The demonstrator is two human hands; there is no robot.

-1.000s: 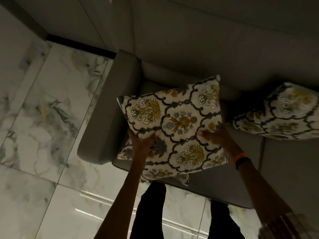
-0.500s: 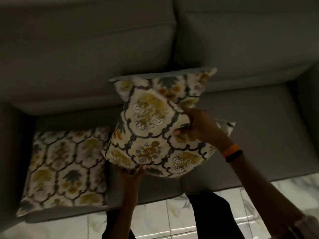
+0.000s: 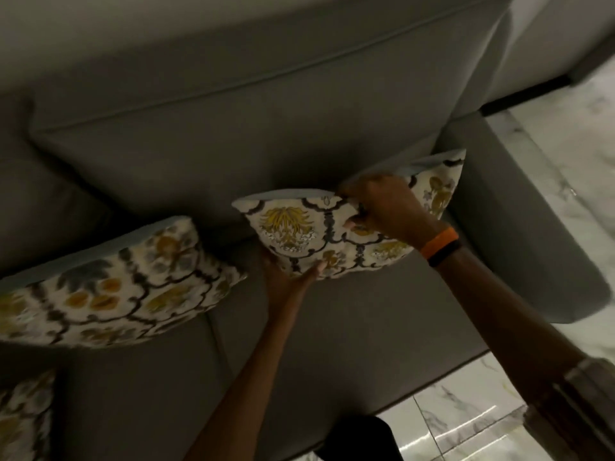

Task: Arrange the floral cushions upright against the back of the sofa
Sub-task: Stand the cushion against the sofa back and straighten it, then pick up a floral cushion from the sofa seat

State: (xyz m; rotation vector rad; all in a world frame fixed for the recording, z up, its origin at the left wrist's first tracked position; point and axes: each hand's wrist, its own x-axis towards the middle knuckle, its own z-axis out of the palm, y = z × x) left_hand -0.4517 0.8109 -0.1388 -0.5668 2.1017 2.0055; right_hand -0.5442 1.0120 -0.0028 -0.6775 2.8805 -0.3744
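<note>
Now moved against the sofa back (image 3: 233, 134), our cushion (image 3: 293, 227) is gripped by both hands, right hand (image 3: 382, 207) on top, left hand (image 3: 286, 281) beneath; we should stand it straight.

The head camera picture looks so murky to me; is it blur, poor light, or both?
Both, in the head view: the sofa sits in dim light, while the marble floor bottom right shines with streaks of glare; the floral cushion on the left is smeared by blur, the one held by the right hand and left hand reads sharper; straight sofa seams bow from the wide lens.
</note>
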